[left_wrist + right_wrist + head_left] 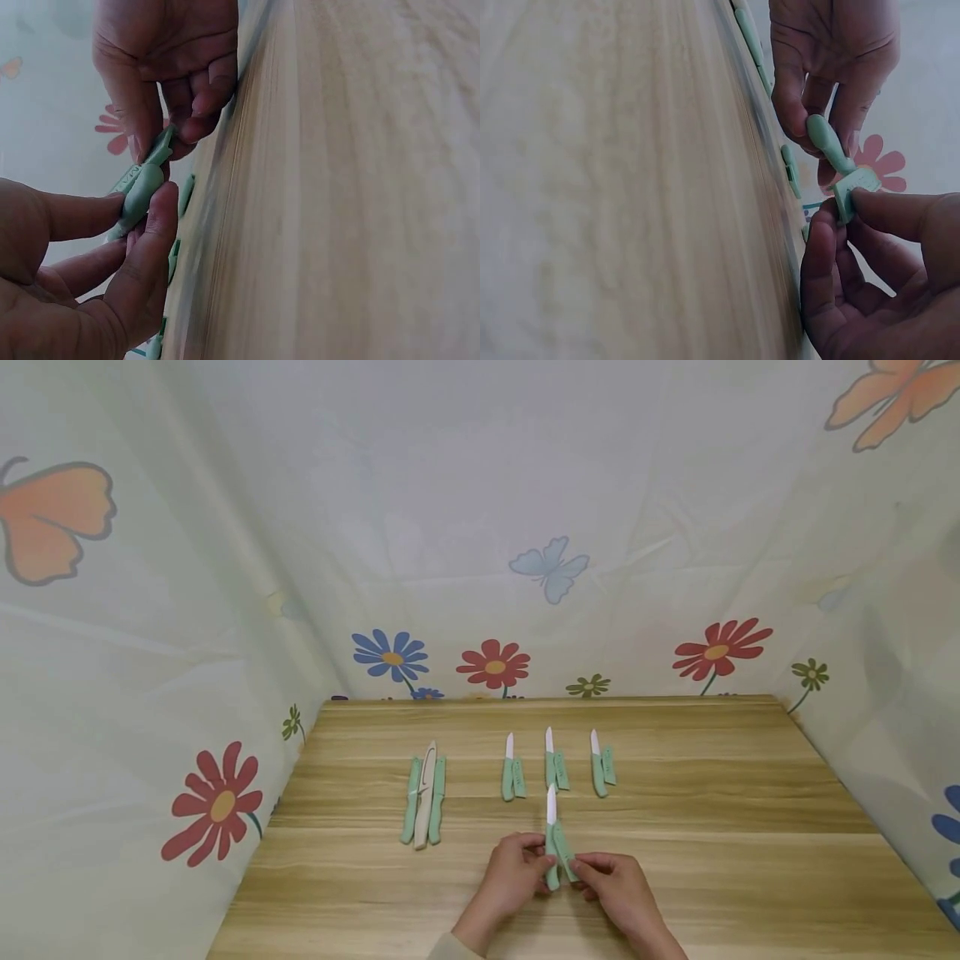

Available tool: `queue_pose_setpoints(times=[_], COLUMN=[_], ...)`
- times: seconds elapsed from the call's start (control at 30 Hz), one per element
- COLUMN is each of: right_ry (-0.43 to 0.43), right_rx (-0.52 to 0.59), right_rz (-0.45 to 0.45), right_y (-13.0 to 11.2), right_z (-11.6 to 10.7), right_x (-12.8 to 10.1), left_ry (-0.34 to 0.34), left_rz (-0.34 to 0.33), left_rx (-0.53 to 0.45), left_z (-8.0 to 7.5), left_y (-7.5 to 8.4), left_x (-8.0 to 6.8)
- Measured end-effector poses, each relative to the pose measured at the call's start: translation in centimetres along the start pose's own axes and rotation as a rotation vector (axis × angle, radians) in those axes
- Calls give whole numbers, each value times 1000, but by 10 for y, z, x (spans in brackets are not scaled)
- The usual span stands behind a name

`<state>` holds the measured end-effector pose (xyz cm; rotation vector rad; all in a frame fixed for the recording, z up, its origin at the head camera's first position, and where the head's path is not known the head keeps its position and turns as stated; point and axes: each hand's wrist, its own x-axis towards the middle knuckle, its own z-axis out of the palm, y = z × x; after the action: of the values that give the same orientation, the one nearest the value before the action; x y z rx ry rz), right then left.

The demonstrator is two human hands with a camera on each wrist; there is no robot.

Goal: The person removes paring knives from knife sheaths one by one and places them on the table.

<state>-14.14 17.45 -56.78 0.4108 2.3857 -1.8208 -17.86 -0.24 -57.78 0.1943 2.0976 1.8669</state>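
Pale cloth point(450, 518) printed with flowers and butterflies surrounds a wood-grained table point(712, 893). Near its front edge, between the two hands, a small knife point(552, 810) is held with its bare white blade pointing away from the person; its handle is smooth, rounded and mint green. Beside the handle, slanting away from it, is a flat cover point(564, 847) of the same green, with small markings along it. The left hand point(513, 872) pinches the handle between thumb and fingers; the right hand point(618, 889) pinches the near end of the cover. Farther back lie three similar knives point(550, 768) with their covers beside them, and to the left a beige knife point(424, 802) between two green ones point(437, 806). Fingers hide parts of the handle and cover, the markings cannot be read, both wrist views leave the blade hard to make out, and the forearms are cut off below.
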Motion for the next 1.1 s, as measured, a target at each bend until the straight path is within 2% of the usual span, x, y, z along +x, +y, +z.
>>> queue_pose_setpoints(times=[0.27, 0.47, 0.53, 0.7, 0.77, 1.1], right_ry=[106, 148, 158, 173, 171, 150], right_rx=[-91, -145, -162, -189, -190, -253], right_rz=[0, -8, -16, -29, -28, -27], right_y=[4, 5, 5, 4, 4, 4], right_z=[-13, -23, -24, -28, -29, -29], right_x=[2, 4, 4, 7, 7, 15], left_ry=[6, 28, 31, 47, 57, 78], left_rz=[31, 28, 39, 97, 103, 105], left_rx=[136, 244, 309, 507, 553, 686], left_z=[14, 25, 28, 37, 40, 49], left_y=[-1, 6, 9, 14, 15, 20], left_x=[14, 23, 26, 34, 36, 41])
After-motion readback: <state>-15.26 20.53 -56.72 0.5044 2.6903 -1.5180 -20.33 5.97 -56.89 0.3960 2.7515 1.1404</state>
